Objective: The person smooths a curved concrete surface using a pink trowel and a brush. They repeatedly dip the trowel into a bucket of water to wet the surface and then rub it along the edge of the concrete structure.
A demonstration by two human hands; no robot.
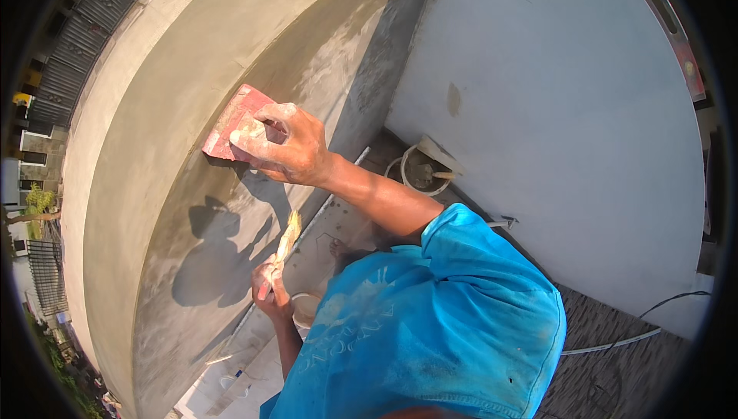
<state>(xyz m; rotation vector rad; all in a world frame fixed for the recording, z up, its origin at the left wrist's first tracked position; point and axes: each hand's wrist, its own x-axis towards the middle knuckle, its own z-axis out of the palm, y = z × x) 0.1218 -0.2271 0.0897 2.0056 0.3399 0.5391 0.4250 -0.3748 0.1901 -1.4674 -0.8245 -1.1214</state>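
Observation:
My right hand (288, 146) is closed around a worn, reddish-pink plastering float (234, 123). The float lies against the grey plastered wall (231, 242), close to the wall's top edge. Lower down, in front of my body, my left hand (270, 288) grips a brush-like tool (289, 236) with a pale yellow, frayed-looking end pointing upward. Its exact kind is hard to make out. Both hands are dusted with pale plaster. Damp, darker patches and the shadows of my arm and head fall on the wall's face.
A bucket (421, 173) with a handled tool in it stands by the white wall (553, 111) at right. Another round container (306, 308) shows partly behind my left hand. A pale pipe or strip (327, 202) runs along the wall's foot. A cable (669, 301) lies at lower right.

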